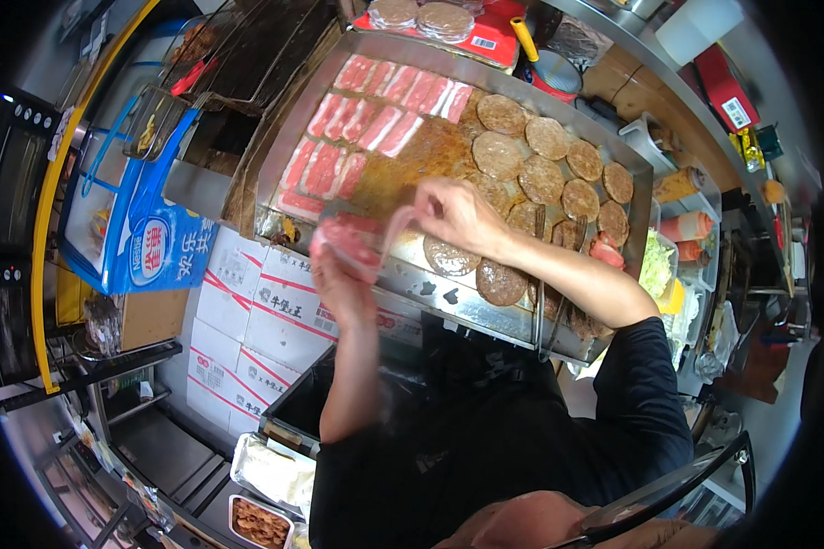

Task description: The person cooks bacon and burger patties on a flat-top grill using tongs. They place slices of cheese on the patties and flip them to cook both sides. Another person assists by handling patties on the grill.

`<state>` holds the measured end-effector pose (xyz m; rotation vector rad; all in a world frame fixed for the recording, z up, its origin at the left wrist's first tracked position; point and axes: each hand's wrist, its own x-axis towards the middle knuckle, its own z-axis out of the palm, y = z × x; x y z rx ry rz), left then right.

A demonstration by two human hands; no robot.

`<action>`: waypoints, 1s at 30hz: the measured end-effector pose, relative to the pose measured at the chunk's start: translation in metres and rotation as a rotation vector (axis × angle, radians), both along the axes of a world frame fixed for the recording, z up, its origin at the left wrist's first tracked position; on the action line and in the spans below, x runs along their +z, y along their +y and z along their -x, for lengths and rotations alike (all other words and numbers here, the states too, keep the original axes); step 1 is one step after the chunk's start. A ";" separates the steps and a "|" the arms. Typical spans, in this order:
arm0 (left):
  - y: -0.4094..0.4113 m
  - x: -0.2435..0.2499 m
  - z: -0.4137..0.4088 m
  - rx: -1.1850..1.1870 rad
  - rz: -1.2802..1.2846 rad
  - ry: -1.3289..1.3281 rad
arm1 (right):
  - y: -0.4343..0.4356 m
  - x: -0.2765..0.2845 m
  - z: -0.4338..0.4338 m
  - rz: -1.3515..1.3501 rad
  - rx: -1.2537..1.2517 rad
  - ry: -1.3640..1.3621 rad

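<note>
My left hand (342, 288) holds a stack of raw bacon slices (347, 248) over the near left edge of a flat griddle (446, 147). My right hand (453, 214) grips one thin slice between thumb and fingers, and the slice hangs down beside the stack. Rows of raw bacon strips (378, 130) lie on the griddle's left part. Browned round patties (541, 180) cover its right part, some just beyond my right hand and under my right forearm. Metal tongs (540, 309) rest across the griddle's near rim.
Wire fryer baskets (152, 123) stand at the left, above a blue chest freezer (158, 240). Stacked white cartons (281, 302) are below the griddle. A red box (477, 41) bearing wrapped patties stands behind it. Shredded lettuce (656, 264) and sauce bottles (687, 225) are on the right.
</note>
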<state>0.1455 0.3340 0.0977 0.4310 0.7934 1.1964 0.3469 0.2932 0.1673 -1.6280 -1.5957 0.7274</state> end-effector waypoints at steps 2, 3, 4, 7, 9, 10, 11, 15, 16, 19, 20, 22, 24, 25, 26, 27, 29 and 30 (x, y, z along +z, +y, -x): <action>0.005 0.003 0.013 0.074 -0.039 0.042 | 0.015 -0.006 -0.009 0.157 -0.039 0.003; 0.005 0.007 0.018 0.093 -0.045 0.045 | 0.025 -0.013 -0.016 0.234 -0.057 0.004; 0.003 0.011 0.022 0.112 -0.052 0.051 | 0.036 -0.029 -0.027 0.255 -0.098 -0.046; -0.005 0.019 0.028 0.134 -0.052 0.095 | 0.067 -0.041 -0.055 0.336 -0.281 -0.129; -0.012 0.022 0.031 0.134 -0.062 0.110 | 0.074 -0.062 -0.075 -0.061 -0.328 -0.486; -0.017 0.024 0.033 0.141 -0.068 0.115 | 0.070 -0.063 -0.082 0.002 -0.287 -0.545; -0.019 0.025 0.034 0.147 -0.073 0.121 | 0.069 -0.068 -0.080 0.010 -0.239 -0.626; -0.025 0.014 0.034 0.100 -0.074 0.103 | 0.058 -0.077 -0.063 0.111 -0.043 -0.870; -0.027 0.011 0.033 0.093 -0.060 0.084 | 0.061 -0.075 -0.057 0.174 -0.005 -0.875; -0.032 0.016 0.027 0.056 -0.035 0.064 | 0.071 -0.076 -0.053 0.292 0.021 -0.884; -0.032 0.018 0.024 0.040 -0.040 0.061 | 0.078 -0.076 -0.056 0.313 0.022 -0.931; -0.036 0.021 0.022 0.006 -0.026 0.053 | 0.085 -0.080 -0.062 0.286 -0.004 -0.993; -0.037 0.023 0.020 -0.024 -0.002 0.035 | 0.079 -0.073 -0.061 0.234 -0.094 -0.866; -0.037 0.023 0.021 -0.082 -0.016 0.059 | 0.074 -0.062 -0.057 0.209 -0.132 -0.799; -0.039 0.023 0.023 -0.134 -0.030 0.082 | 0.061 -0.047 -0.045 -0.019 -0.145 -0.882; -0.041 0.024 0.025 -0.187 -0.042 0.100 | 0.048 -0.027 -0.029 -0.082 -0.059 -0.656; -0.047 0.028 0.014 -0.285 -0.007 0.092 | 0.018 -0.014 -0.006 -0.185 0.125 -0.330; -0.050 0.027 0.007 -0.302 0.012 0.089 | 0.003 -0.003 0.011 -0.175 0.177 -0.204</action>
